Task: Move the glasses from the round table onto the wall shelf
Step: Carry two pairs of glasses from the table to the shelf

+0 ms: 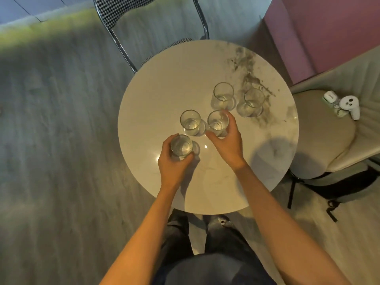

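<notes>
Several clear glasses stand on the round white marble table (156,93). My left hand (172,165) is wrapped around the nearest glass (182,146) at the table's front left. My right hand (228,140) curls around a middle glass (217,122), thumb on its left and fingers on its right. A free glass (190,122) stands just left of that one. Two more glasses (223,95) (253,101) stand farther back on the right, by the grey veining. The wall shelf is not in view.
A chrome-framed houndstooth chair (123,15) stands behind the table. On the right is a beige padded chair (320,136) carrying a white controller (350,105) and a small white case (330,97). A pink wall panel (329,27) rises at the top right. My legs are below the table's front edge.
</notes>
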